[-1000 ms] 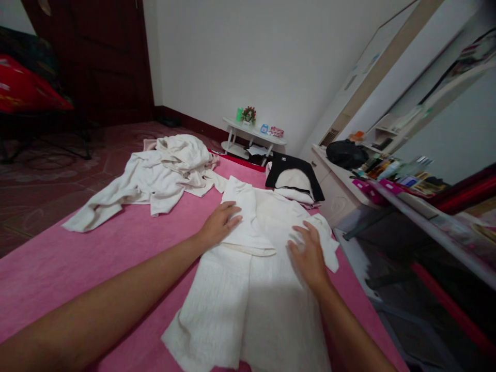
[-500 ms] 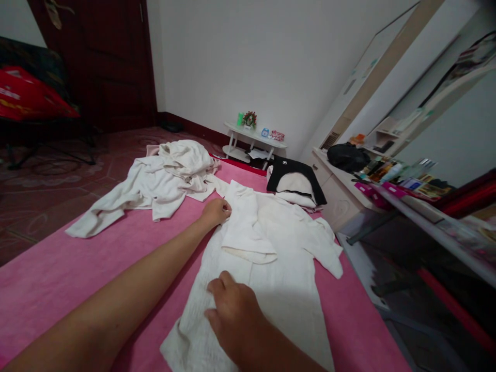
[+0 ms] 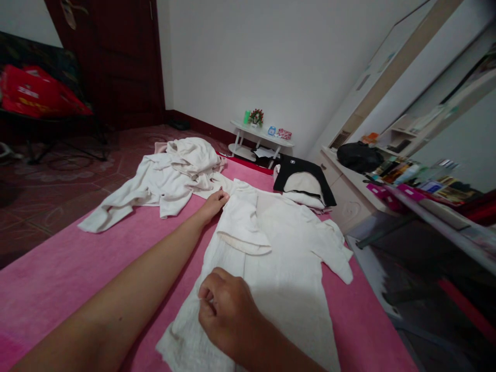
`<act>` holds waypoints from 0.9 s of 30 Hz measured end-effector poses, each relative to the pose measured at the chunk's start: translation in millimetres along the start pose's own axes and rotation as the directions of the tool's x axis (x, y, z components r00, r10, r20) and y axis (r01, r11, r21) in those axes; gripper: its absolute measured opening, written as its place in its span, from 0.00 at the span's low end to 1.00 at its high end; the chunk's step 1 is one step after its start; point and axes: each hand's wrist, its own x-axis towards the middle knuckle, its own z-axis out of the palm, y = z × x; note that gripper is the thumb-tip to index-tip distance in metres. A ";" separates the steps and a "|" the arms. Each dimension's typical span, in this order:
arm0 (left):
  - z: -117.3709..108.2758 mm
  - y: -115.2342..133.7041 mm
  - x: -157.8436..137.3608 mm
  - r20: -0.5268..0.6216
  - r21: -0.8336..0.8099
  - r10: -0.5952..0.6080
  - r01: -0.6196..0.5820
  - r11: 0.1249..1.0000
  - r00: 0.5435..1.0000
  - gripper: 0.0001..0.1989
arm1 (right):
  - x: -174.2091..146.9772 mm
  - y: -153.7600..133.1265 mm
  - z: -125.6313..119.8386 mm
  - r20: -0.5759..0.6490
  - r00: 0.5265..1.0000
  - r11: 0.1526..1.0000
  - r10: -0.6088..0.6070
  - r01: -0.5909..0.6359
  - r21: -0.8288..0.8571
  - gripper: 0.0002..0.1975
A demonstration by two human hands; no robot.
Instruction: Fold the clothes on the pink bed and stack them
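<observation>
A white short-sleeved shirt (image 3: 287, 268) lies spread on the pink bedding. One side is folded inward, and that sleeve (image 3: 245, 222) rests on top of the body. My left hand (image 3: 215, 202) is at the folded shoulder edge, fingers closed on the cloth there. Nearer to me, my right hand (image 3: 228, 310) is over the lower part of the shirt. Its thumb and fingers are curled together at the folded side edge, pinching fabric; the fingertips are partly hidden.
Crumpled white clothes (image 3: 174, 175) are heaped at the far left of the pink bedding (image 3: 96, 279). A folded black-and-white garment (image 3: 302, 178) sits on a pile at the far right. Beyond stands a small white table (image 3: 259, 132). A cluttered dresser (image 3: 344, 188) borders the right side.
My right hand has closed its thumb and fingers near the shirt's side edge. My left hand stays by the shoulder, its fingers slightly shifted. The view has turned a little left.
</observation>
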 end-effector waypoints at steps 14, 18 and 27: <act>-13.0 28.4 5.5 -0.152 0.296 0.233 -0.181 0.938 0.960 0.11 | -7.7 -5.9 16.9 0.143 0.989 0.974 -0.039 0.069 -0.214 0.09; 12.7 51.9 -16.5 0.204 0.616 0.375 -0.417 0.669 0.904 0.22 | -10.0 -11.7 11.1 0.186 0.981 0.978 -0.064 0.098 -0.182 0.12; 52.0 14.3 -55.4 0.471 0.725 0.234 -0.524 0.447 0.851 0.27 | -21.2 66.2 -75.0 -0.298 0.935 0.978 0.195 -0.160 0.137 0.07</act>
